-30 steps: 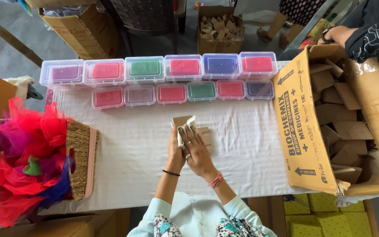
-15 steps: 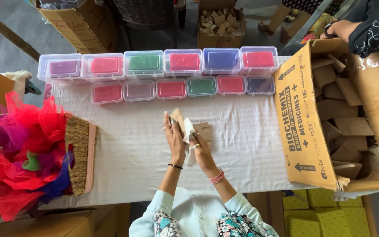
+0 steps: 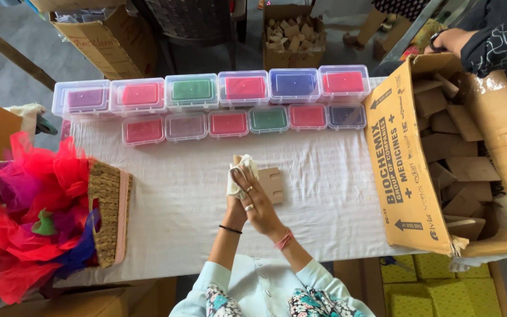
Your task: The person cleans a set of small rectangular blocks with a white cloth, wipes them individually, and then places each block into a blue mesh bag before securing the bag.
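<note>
Item: small flat tan wooden block point(image 3: 270, 183), at centre frame on the white tablecloth point(image 3: 183, 199). It was held upright at its left edge while a white cloth point(image 3: 237, 179) was pressed against it.

Right hand point(image 3: 257, 202): fingers closed over the cloth and the block's near face, rings showing. Left hand point(image 3: 235, 206): mostly hidden behind the right; it appeared to be closed on the same piece, though its grip could not be made out fully.

Handling, as judged: the block looked light, stiff and smooth-edged, best pinched by its thin sides; the cloth was soft and limp.

Surroundings: two rows of clear plastic lidded boxes point(image 3: 244, 88) of coloured material across the upper frame; a large open cardboard carton point(image 3: 406, 158) of wooden pieces at right; a woven basket point(image 3: 108, 214) with red and pink netting at left. Another person's hand point(image 3: 450, 40) rested at the carton's top corner.
</note>
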